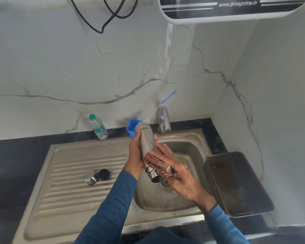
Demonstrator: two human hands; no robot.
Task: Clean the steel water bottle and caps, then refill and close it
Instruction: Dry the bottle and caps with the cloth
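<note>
The steel water bottle (147, 140) is held upside down over the sink basin (187, 150), its open mouth pointing at the drain. My left hand (135, 154) grips its body from the left. My right hand (176, 171) holds a red checked cloth (157, 163) wrapped round the bottle's neck end. On the ribbed drainboard (74, 184) to the left stand the steel cap (90, 176) and, touching it, the black inner cap (104, 174).
A plastic water bottle (98, 127) stands by the wall. A blue tub (132, 129) with a long blue-handled brush (163, 104) sits beside the tap (164, 118). A dark perforated basket (236, 184) is right of the sink. A water purifier (236, 7) hangs overhead.
</note>
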